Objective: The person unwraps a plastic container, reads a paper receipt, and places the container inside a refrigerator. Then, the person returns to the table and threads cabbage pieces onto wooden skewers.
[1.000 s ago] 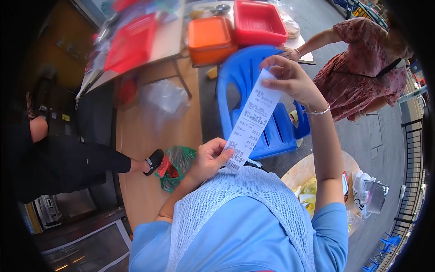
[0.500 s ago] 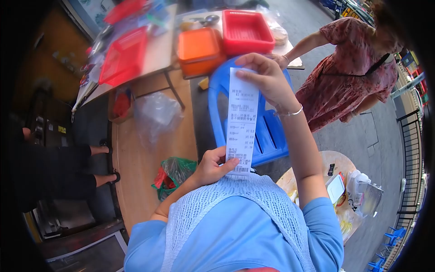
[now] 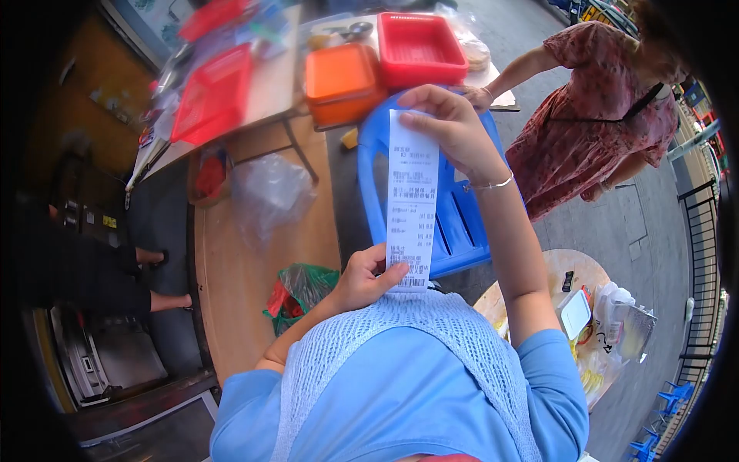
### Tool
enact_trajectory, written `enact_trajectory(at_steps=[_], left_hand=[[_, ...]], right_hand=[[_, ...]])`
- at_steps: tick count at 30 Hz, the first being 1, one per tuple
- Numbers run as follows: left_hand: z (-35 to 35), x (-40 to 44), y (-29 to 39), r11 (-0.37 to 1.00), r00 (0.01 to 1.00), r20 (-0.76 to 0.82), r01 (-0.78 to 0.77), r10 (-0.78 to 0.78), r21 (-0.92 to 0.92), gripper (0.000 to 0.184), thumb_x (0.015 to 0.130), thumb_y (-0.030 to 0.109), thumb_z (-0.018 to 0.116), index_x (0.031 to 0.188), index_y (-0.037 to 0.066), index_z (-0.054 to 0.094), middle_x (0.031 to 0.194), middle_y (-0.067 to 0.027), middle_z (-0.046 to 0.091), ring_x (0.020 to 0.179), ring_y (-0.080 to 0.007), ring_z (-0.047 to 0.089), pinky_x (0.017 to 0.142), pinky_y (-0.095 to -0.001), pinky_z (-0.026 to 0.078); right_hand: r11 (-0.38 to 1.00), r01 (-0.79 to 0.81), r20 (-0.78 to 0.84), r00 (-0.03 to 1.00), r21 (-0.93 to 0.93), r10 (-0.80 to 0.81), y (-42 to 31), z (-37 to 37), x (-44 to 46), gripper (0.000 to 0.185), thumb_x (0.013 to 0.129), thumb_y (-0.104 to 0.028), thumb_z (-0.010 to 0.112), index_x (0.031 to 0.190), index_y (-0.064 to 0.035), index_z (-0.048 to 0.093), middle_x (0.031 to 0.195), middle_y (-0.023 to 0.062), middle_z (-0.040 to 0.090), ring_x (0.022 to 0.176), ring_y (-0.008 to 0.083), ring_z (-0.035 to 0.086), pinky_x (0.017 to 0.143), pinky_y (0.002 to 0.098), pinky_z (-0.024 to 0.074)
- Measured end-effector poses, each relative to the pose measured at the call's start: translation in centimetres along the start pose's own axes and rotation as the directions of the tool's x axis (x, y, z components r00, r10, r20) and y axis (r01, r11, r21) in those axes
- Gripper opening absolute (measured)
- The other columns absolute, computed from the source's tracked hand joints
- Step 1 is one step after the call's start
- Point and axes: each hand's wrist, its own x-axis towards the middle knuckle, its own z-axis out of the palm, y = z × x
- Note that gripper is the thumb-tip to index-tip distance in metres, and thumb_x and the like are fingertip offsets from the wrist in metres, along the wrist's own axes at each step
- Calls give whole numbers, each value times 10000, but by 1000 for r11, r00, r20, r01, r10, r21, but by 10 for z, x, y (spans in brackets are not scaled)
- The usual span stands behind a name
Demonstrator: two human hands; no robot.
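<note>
A long white printed receipt (image 3: 412, 192) is stretched upright in front of my chest. My right hand (image 3: 450, 127) pinches its top end between thumb and fingers, and a thin bracelet (image 3: 490, 185) circles that wrist. Lower down, my left hand (image 3: 369, 277) grips the bottom end, its thumb lying over the print near the barcode. Behind the paper stands a blue plastic chair (image 3: 462, 231), partly covered by the receipt and my right hand.
Beyond the chair, a table holds an orange container (image 3: 341, 73) and a red basket (image 3: 422, 50). A person in a patterned dress (image 3: 577, 115) stands at the right. A round table (image 3: 531, 281) carries bags and a white-lidded box (image 3: 573, 314). Another person's legs (image 3: 165, 304) show at left.
Both hands keep hold of the receipt, nearly in place. The legs at the left have shifted, one foot stepping. The view has moved slightly.
</note>
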Motion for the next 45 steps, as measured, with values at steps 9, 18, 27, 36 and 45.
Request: enact_trajectory(at_steps=[9, 18, 27, 36, 45], left_hand=[[2, 2, -3, 1000, 1000, 7, 12, -12, -16, 273, 899, 131, 558, 1116, -35, 554, 995, -87, 633, 891, -116, 593, 787, -259, 474], [6, 8, -3, 999, 1000, -5, 29, -29, -21, 289, 899, 148, 568, 1124, -33, 549, 1010, -90, 627, 901, -124, 593, 797, -264, 473], [5, 11, -3, 999, 999, 4, 34, -34, -14, 298, 896, 145, 569, 1135, -30, 539, 1020, -90, 624, 908, -123, 589, 804, -261, 468], [5, 13, -6, 999, 999, -2, 44, -44, -6, 288, 899, 145, 560, 1128, -29, 547, 1008, -90, 630, 897, -121, 594, 795, -261, 472], [2, 11, -9, 999, 998, 27, 47, -48, 25, 300, 899, 163, 563, 1129, -29, 548, 1005, -86, 631, 898, -120, 593, 794, -264, 474]], right_hand=[[1000, -8, -1, 1000, -11, 8, 1, -4, -2, 225, 817, -86, 657, 1007, 1, 576, 884, 47, 622, 760, 87, 616, 656, 194, 509], [1000, -28, -4, 1000, -12, 28, 4, -12, 0, 229, 817, -100, 664, 1004, -5, 574, 870, 47, 626, 742, 86, 618, 650, 194, 509], [1000, -25, -23, 999, 4, 25, 9, -15, 3, 223, 788, -71, 686, 971, 15, 593, 866, 70, 644, 778, 101, 630, 686, 218, 519], [999, -43, -9, 999, -4, 43, 15, -18, 3, 198, 816, -98, 660, 985, -23, 588, 879, 52, 637, 746, 99, 629, 650, 206, 520], [998, -42, -29, 999, -50, 40, 15, -15, 1, 207, 812, -99, 665, 985, -18, 586, 879, 55, 638, 748, 99, 629, 657, 204, 520]])
